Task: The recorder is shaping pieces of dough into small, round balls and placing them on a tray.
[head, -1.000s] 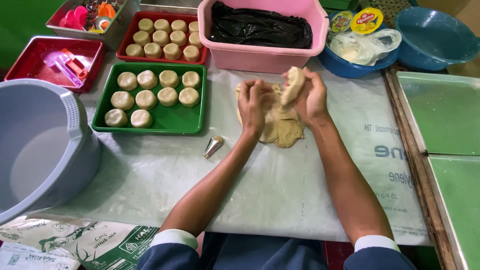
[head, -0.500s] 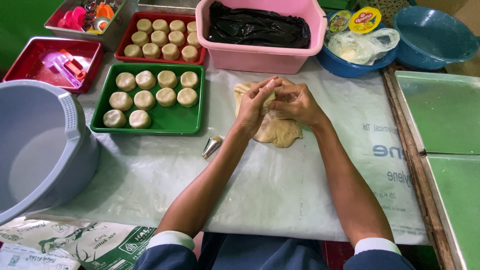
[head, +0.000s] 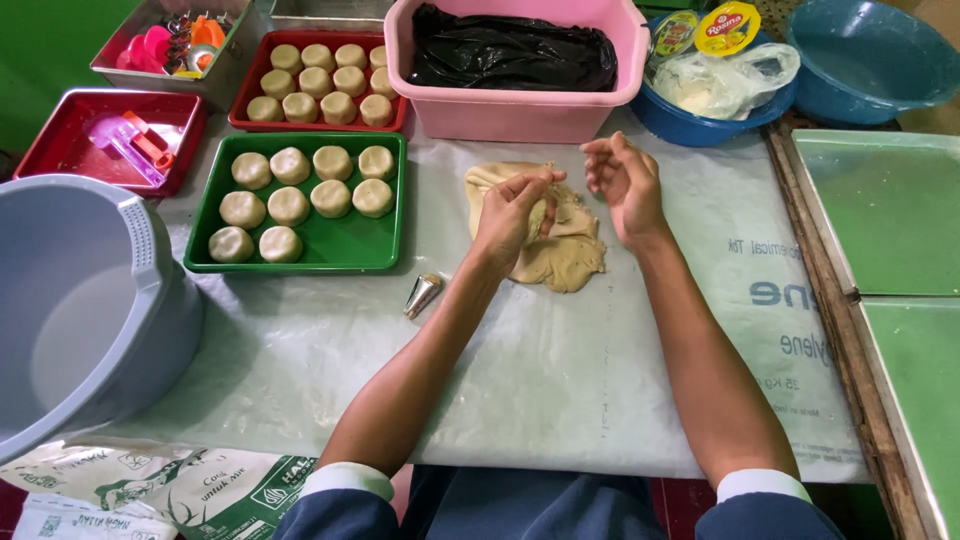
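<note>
Centrally, left hand (head: 515, 205) pinches a dough piece (head: 541, 212), apparently, above the dough slab (head: 560, 255); right hand (head: 625, 180), fingers spread, hovers just right.

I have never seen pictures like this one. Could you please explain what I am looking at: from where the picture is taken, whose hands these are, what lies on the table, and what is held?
The camera sits on a person's head and looks down, so the two arms coming from the bottom edge are that person's own. No machine is here, only bare hands.

The left hand is closed around a small piece of dough. The right hand is open and holds nothing that shows. Under them lies a flat lump of dough on a plastic sheet.

To the left stands a green tray with ten round dough balls; behind it is a red tray with more. A small metal cone lies near the green tray. A pink tub holds a black bag, and a big grey basin stands at the far left.
</note>
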